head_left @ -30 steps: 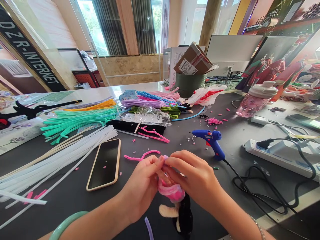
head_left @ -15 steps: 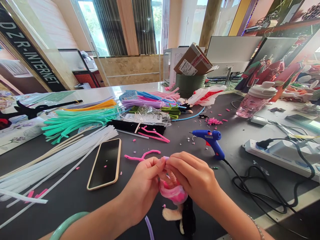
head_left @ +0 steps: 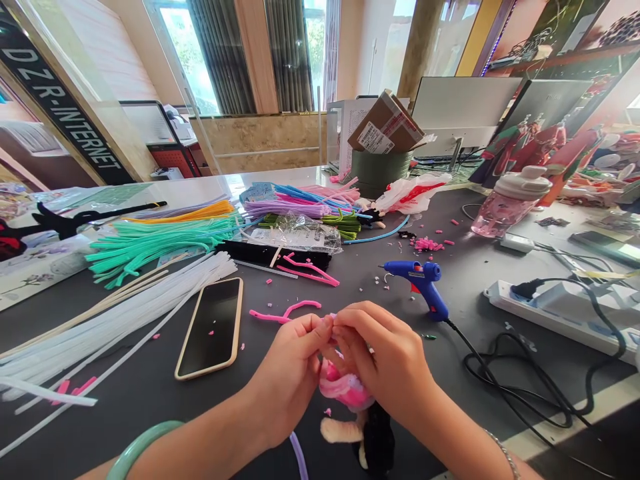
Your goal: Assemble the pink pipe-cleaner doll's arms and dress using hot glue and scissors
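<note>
My left hand (head_left: 295, 360) and my right hand (head_left: 387, 353) meet at their fingertips, pinched together around a small lilac piece (head_left: 333, 317) that is mostly hidden by the fingers. Just below them is a pink and white fuzzy figure (head_left: 350, 390), partly covered by my right hand. Its black part (head_left: 379, 440) and a beige, limb-like part (head_left: 341, 431) stick out toward me. A lilac pipe cleaner (head_left: 299, 455) lies under my left wrist. Bent pink pipe cleaners (head_left: 303, 305) rest beyond my left hand.
A phone (head_left: 210, 330) and white pipe cleaners (head_left: 125, 303) lie at left, green bundles (head_left: 150, 240) behind. To the right are a blue glue gun (head_left: 420, 283), its black cable, a power strip (head_left: 560, 320) and a pink bottle (head_left: 510, 203). Pink bits (head_left: 427, 245) are scattered beyond.
The fingers of my right hand have shifted slightly and cover more of the pink figure. Its black and beige parts have moved a little. The lilac piece shows less.
</note>
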Motion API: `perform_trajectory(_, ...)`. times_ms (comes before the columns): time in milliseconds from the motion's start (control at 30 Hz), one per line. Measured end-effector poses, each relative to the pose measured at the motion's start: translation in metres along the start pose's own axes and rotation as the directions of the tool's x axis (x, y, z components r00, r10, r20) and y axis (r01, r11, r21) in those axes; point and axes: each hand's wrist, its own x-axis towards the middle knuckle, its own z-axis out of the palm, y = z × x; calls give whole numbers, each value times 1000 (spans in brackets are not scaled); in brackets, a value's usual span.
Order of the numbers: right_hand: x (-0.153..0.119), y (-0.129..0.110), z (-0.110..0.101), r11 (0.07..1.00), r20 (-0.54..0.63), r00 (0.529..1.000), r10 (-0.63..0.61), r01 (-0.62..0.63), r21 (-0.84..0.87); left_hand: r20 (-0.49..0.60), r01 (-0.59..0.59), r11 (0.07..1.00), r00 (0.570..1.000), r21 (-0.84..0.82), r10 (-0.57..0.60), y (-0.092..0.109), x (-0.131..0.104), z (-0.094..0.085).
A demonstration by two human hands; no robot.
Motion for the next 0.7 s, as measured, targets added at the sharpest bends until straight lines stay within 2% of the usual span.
perform_trajectory(200, -2, 5, -3, 995, -28, 996, 86, -85, 51, 99, -51, 998, 994, 46, 47, 2, 5, -3)
perform_trajectory(400, 1, 8, -7, 992, 24, 996, 86, -88, 89, 80, -13, 1000, 997, 2, 13, 0, 9, -9)
perform_trajectory(700, 1, 6, -5, 995, -3, 999, 34, -33, 98, 78, -5, 996, 997, -86, 12, -4, 5, -10)
